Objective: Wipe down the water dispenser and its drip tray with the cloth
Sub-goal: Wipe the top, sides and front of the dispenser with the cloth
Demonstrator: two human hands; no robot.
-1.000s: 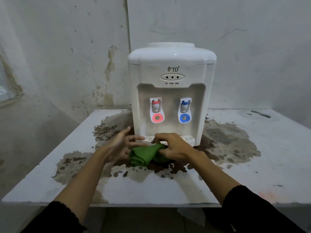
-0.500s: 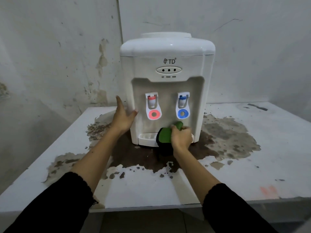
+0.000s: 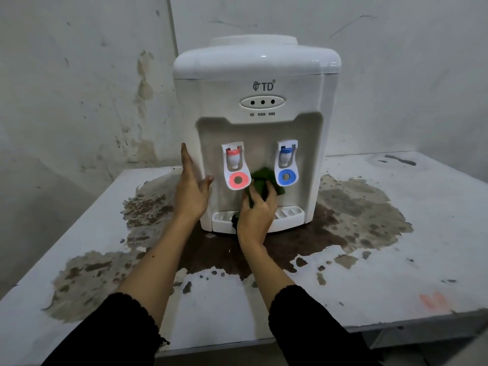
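A white tabletop water dispenser point(image 3: 264, 64) stands at the back of the table, with a red tap point(image 3: 234, 165) and a blue tap point(image 3: 286, 162) in its front recess. Its drip tray point(image 3: 289, 213) juts out at the bottom. My right hand point(image 3: 254, 215) grips a green cloth point(image 3: 264, 178) and presses it against the recess wall between the two taps, above the tray. My left hand point(image 3: 191, 188) lies flat with straight fingers against the dispenser's left front corner.
The white table point(image 3: 396, 260) has a large dark stain point(image 3: 351, 207) of peeled surface around and in front of the dispenser. Stained walls close in behind and at the left. The table's front edge runs just below my sleeves.
My right hand has carried the cloth up and left from the drip tray's right part to the recess wall between the taps. My left hand has stayed on the dispenser's left side.
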